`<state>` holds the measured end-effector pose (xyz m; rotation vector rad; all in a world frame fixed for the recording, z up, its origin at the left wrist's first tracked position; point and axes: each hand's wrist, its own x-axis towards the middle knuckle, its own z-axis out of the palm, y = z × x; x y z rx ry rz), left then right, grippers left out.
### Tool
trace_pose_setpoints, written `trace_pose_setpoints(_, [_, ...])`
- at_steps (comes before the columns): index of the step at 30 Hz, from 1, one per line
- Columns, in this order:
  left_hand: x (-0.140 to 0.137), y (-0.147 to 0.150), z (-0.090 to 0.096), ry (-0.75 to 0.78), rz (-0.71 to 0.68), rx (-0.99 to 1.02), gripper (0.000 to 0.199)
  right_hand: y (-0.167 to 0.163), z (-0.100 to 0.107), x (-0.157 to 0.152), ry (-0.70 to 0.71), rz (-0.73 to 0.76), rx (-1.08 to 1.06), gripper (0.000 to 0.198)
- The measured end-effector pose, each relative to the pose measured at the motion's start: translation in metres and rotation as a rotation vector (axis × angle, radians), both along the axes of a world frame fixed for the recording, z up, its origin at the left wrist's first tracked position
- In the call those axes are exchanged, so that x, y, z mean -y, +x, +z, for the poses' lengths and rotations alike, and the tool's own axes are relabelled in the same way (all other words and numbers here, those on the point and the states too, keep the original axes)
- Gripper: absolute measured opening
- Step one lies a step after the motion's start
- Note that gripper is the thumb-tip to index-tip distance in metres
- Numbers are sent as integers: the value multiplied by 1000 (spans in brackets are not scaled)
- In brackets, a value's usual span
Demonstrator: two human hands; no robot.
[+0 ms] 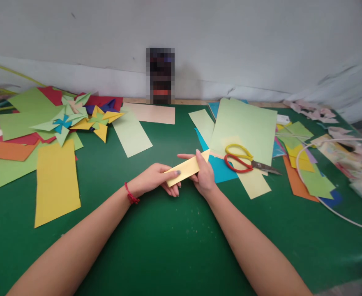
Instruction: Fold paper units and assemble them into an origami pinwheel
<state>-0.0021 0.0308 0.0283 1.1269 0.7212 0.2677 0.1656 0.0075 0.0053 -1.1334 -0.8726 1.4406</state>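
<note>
A folded strip of pale yellow paper (187, 167) is held above the green table, tilted up to the right, with a pointed corner at its right end. My left hand (157, 179) pinches its lower left end, thumb on top and fingers beneath. Around the right end, my right hand (204, 174) grips it with the thumb on the face; its index finger sticks out behind the strip. Right of my right hand lie scissors (239, 158) with one yellow and one red handle, on sheets of paper. A red cord bracelet (132, 194) is on my left wrist.
Folded paper pinwheel shapes (97, 121) rest on coloured sheets at the back left. A yellow sheet (57, 185) lies nearer. Pale green sheets (245, 127) are stacked at the back right, with paper scraps (298, 160) and a white cord (347, 215) beyond. A blurred dark object (160, 76) stands against the wall.
</note>
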Motion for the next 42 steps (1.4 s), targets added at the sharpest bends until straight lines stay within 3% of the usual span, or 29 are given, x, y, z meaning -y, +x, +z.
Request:
trace_pose_setpoints(10, [2,2,-2,11,104,-10,34,0,-1,-1,37,-73,-5,57])
trace_pose_setpoints(19, [0,0,-6,-3,41,-31,41,-2,3,0,22,-87,12,56])
trace_pose_setpoints(32, [-1,-1,-2,2,84,0,36,2,1,-2,18,-160,20,56])
trace_pose_setpoints(42, [-2,-4,-5,23,-17,9,40,2,1,-2,27,-139,50,56])
